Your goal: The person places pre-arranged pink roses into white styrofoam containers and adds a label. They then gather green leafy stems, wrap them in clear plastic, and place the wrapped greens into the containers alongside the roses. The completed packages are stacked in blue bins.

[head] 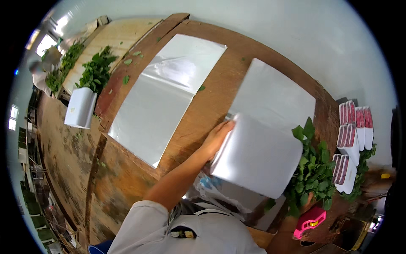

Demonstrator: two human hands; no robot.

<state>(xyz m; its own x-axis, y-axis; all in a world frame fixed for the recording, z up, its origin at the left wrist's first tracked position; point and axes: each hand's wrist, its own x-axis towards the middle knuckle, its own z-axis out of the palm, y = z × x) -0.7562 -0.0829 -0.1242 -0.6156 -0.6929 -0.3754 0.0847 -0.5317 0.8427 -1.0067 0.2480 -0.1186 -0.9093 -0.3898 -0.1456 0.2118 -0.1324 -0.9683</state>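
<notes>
My left hand (219, 138) grips the left edge of a folded white sheet (260, 155), which curves over towards the right. Beneath and behind it lies a translucent white sheet (276, 89) on the wooden table (206, 108). A bunch of leafy green stems (312, 171) sits against the folded sheet's right side. My right hand (307, 203) is at the lower end of this bunch, mostly hidden by leaves, so its grip is unclear. A pink tape dispenser (311, 222) is just below it. Another glossy sheet (165, 98) lies flat left of my left hand.
White-wrapped bundles with reddish ends (347, 139) stand at the right by the wall. At the left, a wrapped leafy bunch (81, 106) overhangs the table edge. Loose leaves (126, 79) lie about. A person (41, 77) is at the far left near more greens (71, 60).
</notes>
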